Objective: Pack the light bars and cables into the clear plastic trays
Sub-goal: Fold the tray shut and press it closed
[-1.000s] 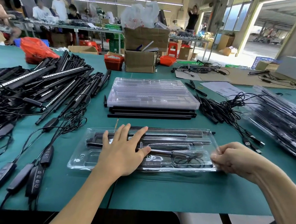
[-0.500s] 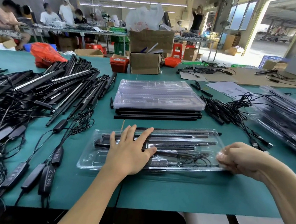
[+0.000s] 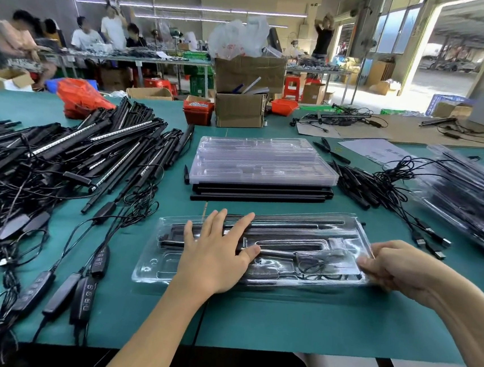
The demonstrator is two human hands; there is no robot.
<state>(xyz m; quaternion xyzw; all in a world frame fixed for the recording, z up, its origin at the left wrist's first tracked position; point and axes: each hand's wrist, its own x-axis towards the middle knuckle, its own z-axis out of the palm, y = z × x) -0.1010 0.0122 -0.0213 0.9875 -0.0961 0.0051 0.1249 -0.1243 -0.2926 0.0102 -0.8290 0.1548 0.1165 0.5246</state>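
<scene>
— So, left hand [image 3: 216, 257]?
— Flat and spread wide, fingers straight, pressing down on the left half of the clear plastic tray [image 3: 258, 250].
— And the right hand [image 3: 395, 266]?
— Curled round the tray's right end, pinching its edge.
— Tray's place?
— Near the front edge of the green tabletop [image 3: 280, 320], lying level, filled with black light bars [image 3: 299, 222] along its far side and a coiled cable [image 3: 315, 264] toward its right end.
— Elsewhere?
— Heaped loose light bars and cables [image 3: 68, 163] toward the left edge. Stacked empty trays [image 3: 263, 161] on black bars at the tabletop's middle. More cables [image 3: 396, 192] just right of that stack, and packed trays [image 3: 469, 199] piled by the right edge.
</scene>
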